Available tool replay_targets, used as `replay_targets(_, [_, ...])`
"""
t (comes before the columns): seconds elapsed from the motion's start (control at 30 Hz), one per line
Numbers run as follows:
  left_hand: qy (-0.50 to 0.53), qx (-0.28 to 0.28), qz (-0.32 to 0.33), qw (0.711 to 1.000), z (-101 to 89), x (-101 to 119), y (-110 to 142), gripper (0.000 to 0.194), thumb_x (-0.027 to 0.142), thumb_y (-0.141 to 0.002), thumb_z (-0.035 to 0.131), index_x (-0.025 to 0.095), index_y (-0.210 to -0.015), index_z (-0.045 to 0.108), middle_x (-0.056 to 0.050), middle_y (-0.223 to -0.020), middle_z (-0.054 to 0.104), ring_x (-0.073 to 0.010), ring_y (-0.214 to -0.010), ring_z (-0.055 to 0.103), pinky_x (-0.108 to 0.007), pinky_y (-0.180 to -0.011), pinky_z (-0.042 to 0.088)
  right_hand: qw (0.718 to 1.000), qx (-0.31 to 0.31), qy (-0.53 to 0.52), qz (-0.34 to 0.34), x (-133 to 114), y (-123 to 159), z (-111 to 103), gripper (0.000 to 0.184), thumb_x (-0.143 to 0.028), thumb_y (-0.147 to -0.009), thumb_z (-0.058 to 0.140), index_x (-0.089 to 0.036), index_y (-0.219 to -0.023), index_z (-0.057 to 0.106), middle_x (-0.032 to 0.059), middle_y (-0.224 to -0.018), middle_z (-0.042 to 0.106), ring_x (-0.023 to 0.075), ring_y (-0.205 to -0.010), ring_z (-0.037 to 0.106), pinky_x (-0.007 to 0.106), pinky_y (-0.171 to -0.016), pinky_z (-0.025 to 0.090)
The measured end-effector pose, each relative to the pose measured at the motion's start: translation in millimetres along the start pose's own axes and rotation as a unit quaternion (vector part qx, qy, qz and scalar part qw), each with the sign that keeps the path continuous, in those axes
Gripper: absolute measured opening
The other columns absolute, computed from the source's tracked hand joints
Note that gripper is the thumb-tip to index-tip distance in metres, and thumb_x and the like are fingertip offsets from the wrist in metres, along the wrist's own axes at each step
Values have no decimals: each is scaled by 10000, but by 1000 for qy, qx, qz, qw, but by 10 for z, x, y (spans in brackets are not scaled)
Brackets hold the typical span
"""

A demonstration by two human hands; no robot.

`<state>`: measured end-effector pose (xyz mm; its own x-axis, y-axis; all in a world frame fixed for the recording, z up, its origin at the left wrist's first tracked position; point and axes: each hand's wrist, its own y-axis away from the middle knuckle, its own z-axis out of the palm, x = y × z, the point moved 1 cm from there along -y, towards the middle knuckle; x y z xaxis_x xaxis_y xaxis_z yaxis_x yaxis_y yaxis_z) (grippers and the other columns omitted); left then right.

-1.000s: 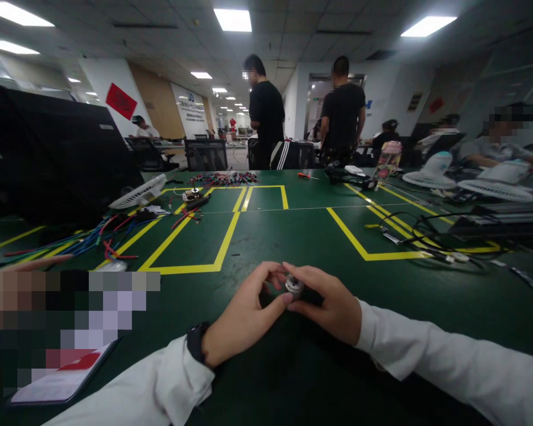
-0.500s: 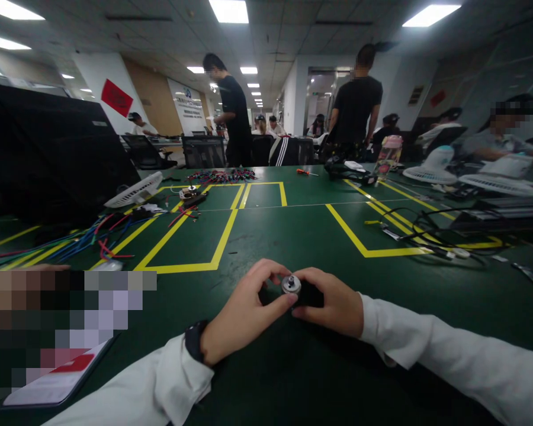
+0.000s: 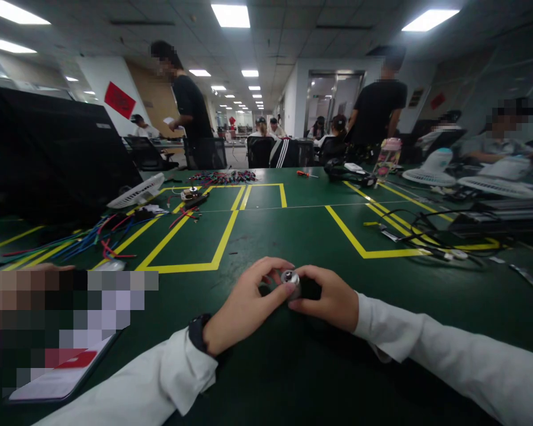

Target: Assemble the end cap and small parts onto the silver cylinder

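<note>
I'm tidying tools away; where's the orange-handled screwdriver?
In the head view, the screwdriver lies on the table, near its far edge, right of centre, between the wire pile and pink-lidded bottle.

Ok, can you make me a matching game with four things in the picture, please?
1. Metal part
2. Screwdriver
3. Black band
4. Bottle

A. has a pink top
B. between the left hand and right hand
C. at the end of the left sleeve
D. has an orange handle

Right pairs: 1-B, 2-D, 3-C, 4-A.
</note>
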<state>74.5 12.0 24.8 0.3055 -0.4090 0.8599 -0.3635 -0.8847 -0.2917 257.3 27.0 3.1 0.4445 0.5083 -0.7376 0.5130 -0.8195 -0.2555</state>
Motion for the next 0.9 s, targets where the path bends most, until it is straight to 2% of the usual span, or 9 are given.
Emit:
replay_targets(0.1, [106, 42, -42, 993, -21, -17, -33, 298, 291, -817, 599, 196, -1099, 583, -57, -1035, 640, -172, -878, 597, -320, -794, 473, 994, 54, -91, 34, -62, 9, -8, 366, -295, -703, 668, -182, -1026, 540, 29, -936, 620, 129, -824, 588, 289, -747, 489])
replay_targets(0.2, [235, 61, -99, 965, 20, -30, -37, 316, 290, -816, 610, 170, -1108, 597, -77, -1075, 650, -186, -933, 613, -332, -846, 470, 977, 138, -151, 58, -137, 11, -45, 385, -299, -721, 653, -185, -1041, 473, 38, -922, 619, 126, -787, 609, 264, -671, 511])
replay_targets(0.27, [334, 46, -141, 931, 91, -12, -11, 345, 285, -826, 604, 167, -1149, 582, -87, -1089, 651, -193, -973, 611, -347, -885, 456, 973, 190, -130, 26, -205, 17, -89, 379, -278, -713, 658, -189, -1030, 471, 35, -906, 604, 121, -768, 606, 250, -639, 513])
replay_targets(0.37, [476, -8, -170, 863, 211, 57, 52, 320, 296, -882, 522, 158, -1167, 568, -112, -1141, 630, -199, -1041, 586, -353, -902, 446, 969, 233, -20, -79, -324, 54, -135, 357, -189, -666, 672, -199, -993, 530, 23, -905, 556, 103, -762, 568, 226, -612, 496])
replay_targets(0.43, [531, -28, -173, 829, 264, 97, 90, 321, 336, -911, 460, 135, -1127, 585, -133, -1154, 623, -212, -1055, 580, -354, -893, 448, 960, 236, 50, -141, -389, 91, -129, 363, -136, -638, 665, -207, -977, 553, 13, -889, 540, 100, -771, 539, 225, -616, 478])
replay_targets(0.5, [565, -45, -183, 804, 291, 110, 113, 352, 362, -925, 418, 118, -1110, 590, -145, -1142, 628, -220, -1052, 584, -354, -886, 448, 955, 223, 87, -174, -424, 124, -102, 377, -127, -640, 656, -215, -990, 551, 8, -884, 546, 106, -792, 528, 238, -637, 470])
replay_targets(0.67, [626, -85, -198, 750, 272, 98, 102, 435, 402, -933, 350, 86, -1133, 574, -159, -1078, 652, -238, -1040, 590, -368, -888, 433, 950, 208, 113, -202, -416, 164, -42, 389, -147, -652, 649, -231, -1014, 533, 17, -953, 559, 135, -873, 528, 286, -718, 479])
replay_targets(0.77, [644, -91, -201, 732, 239, 116, 83, 491, 433, -928, 314, 67, -1142, 562, -172, -1061, 653, -254, -1039, 587, -380, -890, 420, 946, 210, 114, -218, -398, 167, -41, 436, -112, -622, 649, -227, -1022, 518, 16, -961, 569, 139, -884, 530, 298, -750, 477])
replay_targets(0.9, [642, -73, -209, 734, 211, 130, 78, 527, 469, -916, 310, 58, -1152, 539, -184, -1070, 642, -255, -1036, 584, -369, -904, 399, 944, 217, 113, -223, -398, 152, -63, 448, -121, -621, 658, -218, -1032, 508, 21, -967, 578, 141, -899, 536, 302, -770, 475])
